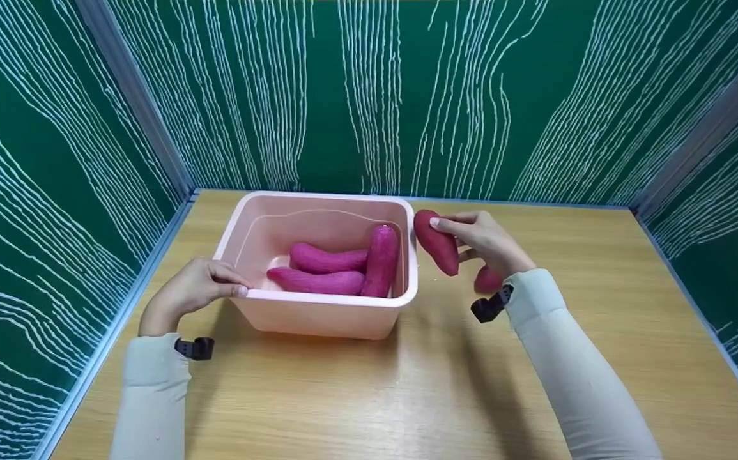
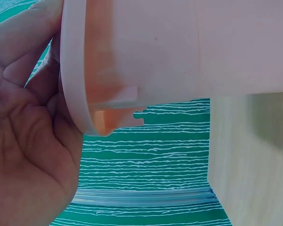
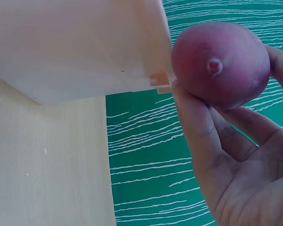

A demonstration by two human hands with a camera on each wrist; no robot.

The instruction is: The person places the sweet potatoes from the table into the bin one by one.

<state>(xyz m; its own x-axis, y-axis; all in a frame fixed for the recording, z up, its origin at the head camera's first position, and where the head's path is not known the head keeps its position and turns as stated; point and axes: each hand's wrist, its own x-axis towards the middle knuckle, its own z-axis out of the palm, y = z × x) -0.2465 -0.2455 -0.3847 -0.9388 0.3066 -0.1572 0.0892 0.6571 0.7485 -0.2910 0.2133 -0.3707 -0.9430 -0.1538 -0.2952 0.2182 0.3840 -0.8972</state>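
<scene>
A pink plastic bin [image 1: 324,316] stands on the table with several long magenta sweet potatoes [image 1: 327,282] inside, one propped along its right wall. My left hand [image 1: 197,287] grips the bin's rim at the front left corner; the left wrist view shows the rim [image 2: 74,75] against the fingers. Just outside the bin's right rim, my right hand [image 1: 485,239] holds a red sweet potato [image 1: 436,241] between thumb and fingers, above the table. The right wrist view shows this sweet potato [image 3: 221,66] end-on, beside the bin's wall [image 3: 80,52].
Another red sweet potato [image 1: 488,280] lies on the table, partly hidden behind my right wrist. Green panels with white wavy lines [image 1: 432,96] enclose the wooden table [image 1: 356,396] at the back and both sides, with grey posts [image 1: 138,96] at the corners.
</scene>
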